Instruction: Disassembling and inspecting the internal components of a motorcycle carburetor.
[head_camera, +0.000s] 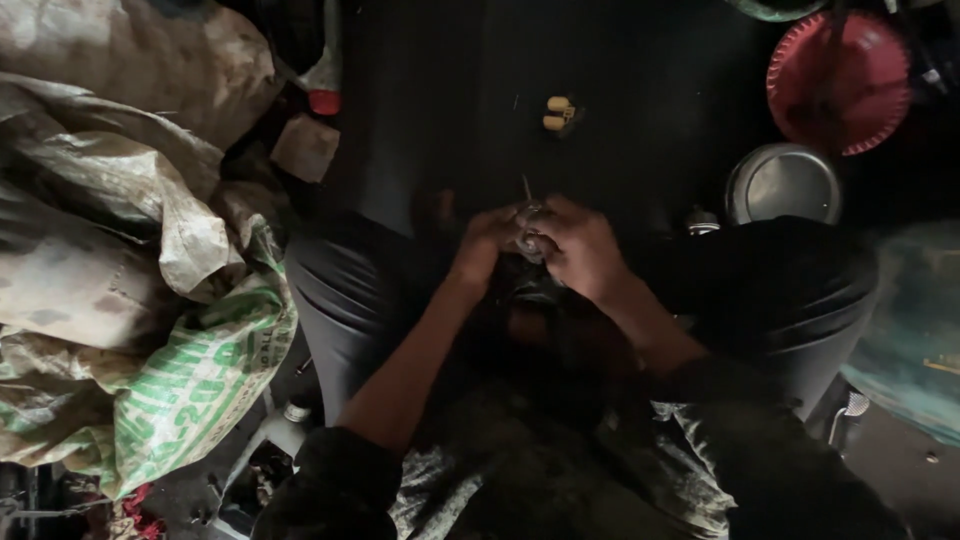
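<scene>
1. Head view: the person sits on a dark floor with the knees spread, and both hands meet in the middle, between the legs.
2. The left hand (478, 250) and the right hand (582, 248) close together around a small metal part (530, 236). It is greyish and partly hidden by the fingers, so I cannot tell what kind of part it is.
3. The grip: the fingers of the right hand curl over the part from the right side, and the left hand presses on it from the left. Both hands are pressed on it, not spread.
4. A thin pin or wire seems to stand up from the part, but the picture is too dark to be sure.
5. On the floor ahead lie two small yellow pieces (558, 113), well apart from the hands. To the right are a round metal bowl (783, 184) and a red plastic plate (838, 80). To the left is a heap of woven sacks (130, 240), and a bottle with a red cap (323, 85) is near it.
6. What could go wrong: the light is poor and the part is small. If the fingers slip, it may drop between the legs onto the dark floor and be hard to find.
7. The thin pin could also prick a finger if the hands press too hard.
</scene>
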